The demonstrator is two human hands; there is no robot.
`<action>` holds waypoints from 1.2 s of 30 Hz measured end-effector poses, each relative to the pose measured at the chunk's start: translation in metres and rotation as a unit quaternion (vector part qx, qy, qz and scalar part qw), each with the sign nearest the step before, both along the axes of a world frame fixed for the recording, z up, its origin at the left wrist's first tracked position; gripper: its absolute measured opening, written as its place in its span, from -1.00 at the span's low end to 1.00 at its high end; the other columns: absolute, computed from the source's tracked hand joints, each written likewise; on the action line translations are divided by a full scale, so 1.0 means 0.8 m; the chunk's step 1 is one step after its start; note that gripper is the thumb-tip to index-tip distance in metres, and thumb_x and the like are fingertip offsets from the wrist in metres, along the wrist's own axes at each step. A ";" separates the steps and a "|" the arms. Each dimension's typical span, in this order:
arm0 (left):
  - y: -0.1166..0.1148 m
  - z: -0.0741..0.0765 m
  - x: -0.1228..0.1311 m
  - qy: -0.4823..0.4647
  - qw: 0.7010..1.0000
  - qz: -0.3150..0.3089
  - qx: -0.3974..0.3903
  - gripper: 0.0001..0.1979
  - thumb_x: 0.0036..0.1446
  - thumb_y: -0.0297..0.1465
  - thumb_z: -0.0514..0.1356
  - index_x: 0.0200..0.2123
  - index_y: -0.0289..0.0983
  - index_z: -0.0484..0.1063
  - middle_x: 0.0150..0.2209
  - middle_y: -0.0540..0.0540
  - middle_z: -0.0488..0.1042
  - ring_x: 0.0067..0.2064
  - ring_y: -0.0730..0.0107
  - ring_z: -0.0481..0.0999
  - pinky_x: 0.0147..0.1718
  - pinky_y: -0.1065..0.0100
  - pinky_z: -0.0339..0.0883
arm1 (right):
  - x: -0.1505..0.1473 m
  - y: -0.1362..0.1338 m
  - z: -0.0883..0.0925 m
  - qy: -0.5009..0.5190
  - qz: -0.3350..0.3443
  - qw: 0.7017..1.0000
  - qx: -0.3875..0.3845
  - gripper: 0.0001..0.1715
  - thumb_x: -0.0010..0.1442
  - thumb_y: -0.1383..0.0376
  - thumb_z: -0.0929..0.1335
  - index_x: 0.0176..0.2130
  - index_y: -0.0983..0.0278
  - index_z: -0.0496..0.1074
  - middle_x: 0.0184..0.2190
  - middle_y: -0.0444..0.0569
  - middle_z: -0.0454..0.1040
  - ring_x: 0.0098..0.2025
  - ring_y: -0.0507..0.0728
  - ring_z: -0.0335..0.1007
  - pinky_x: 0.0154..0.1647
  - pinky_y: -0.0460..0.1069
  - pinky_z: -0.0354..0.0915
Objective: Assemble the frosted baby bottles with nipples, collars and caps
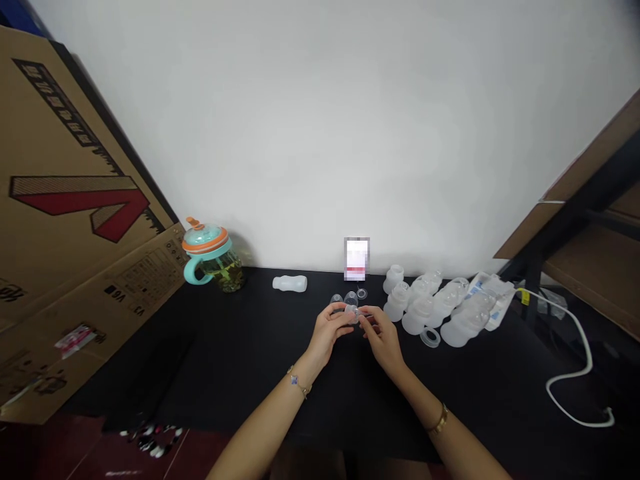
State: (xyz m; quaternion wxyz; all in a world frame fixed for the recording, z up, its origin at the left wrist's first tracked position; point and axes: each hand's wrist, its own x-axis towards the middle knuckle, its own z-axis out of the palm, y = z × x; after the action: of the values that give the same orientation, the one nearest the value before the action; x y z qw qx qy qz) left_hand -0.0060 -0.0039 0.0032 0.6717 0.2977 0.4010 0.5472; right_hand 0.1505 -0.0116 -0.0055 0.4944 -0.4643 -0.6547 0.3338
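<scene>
Both my hands meet over the middle of the black table. My left hand and my right hand pinch a small clear plastic part between their fingertips, fingers curled around it. Just behind it lie a few more small clear caps and a clear ring. To the right of my right hand stands a cluster of several translucent baby bottles, with a loose clear ring in front of them.
A translucent bottle lies on its side at the back. A teal and orange lidded cup stands back left beside a big cardboard box. White packets, a white cable and a wooden frame are on the right. A small card leans on the wall.
</scene>
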 end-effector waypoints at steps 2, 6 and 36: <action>0.001 0.000 -0.002 0.005 1.000 0.001 -0.008 -0.56 -0.05 -0.25 0.48 -0.15 -0.29 0.47 -0.26 -0.17 0.64 -0.26 0.26 0.65 -0.30 0.35 0.51 | -0.001 -0.001 -0.001 -0.023 0.009 0.999 0.029 -0.69 0.37 0.10 0.27 -0.05 0.17 0.50 -0.06 0.06 0.51 -0.19 0.17 0.51 -0.42 -0.03 0.44; 0.002 0.001 -0.005 0.006 1.000 0.018 -0.014 -0.54 -0.03 -0.25 0.48 -0.11 -0.30 0.46 -0.25 -0.20 0.65 -0.22 0.23 0.66 -0.24 0.31 0.52 | -0.006 -0.004 -0.001 -0.060 0.015 0.997 0.055 -0.69 0.36 0.12 0.29 -0.01 0.14 0.50 0.02 0.06 0.48 -0.17 0.15 0.51 -0.43 -0.05 0.42; 0.006 -0.005 -0.003 -0.040 0.999 0.017 0.002 -0.59 -0.10 -0.36 0.51 -0.20 -0.31 0.47 -0.24 -0.21 0.66 -0.19 0.23 0.66 -0.16 0.31 0.51 | -0.005 -0.003 0.005 -0.049 -0.034 0.998 0.015 -0.62 0.24 0.00 0.39 -0.07 0.18 0.48 -0.14 0.02 0.54 -0.33 0.13 0.48 -0.46 -0.01 0.40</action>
State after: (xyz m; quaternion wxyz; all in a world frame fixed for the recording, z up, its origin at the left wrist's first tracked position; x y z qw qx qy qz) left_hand -0.0083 0.0010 -0.0008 0.6770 0.2700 0.3782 0.5707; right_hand 0.1462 -0.0140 -0.0015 0.4801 -0.4945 -0.6667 0.2837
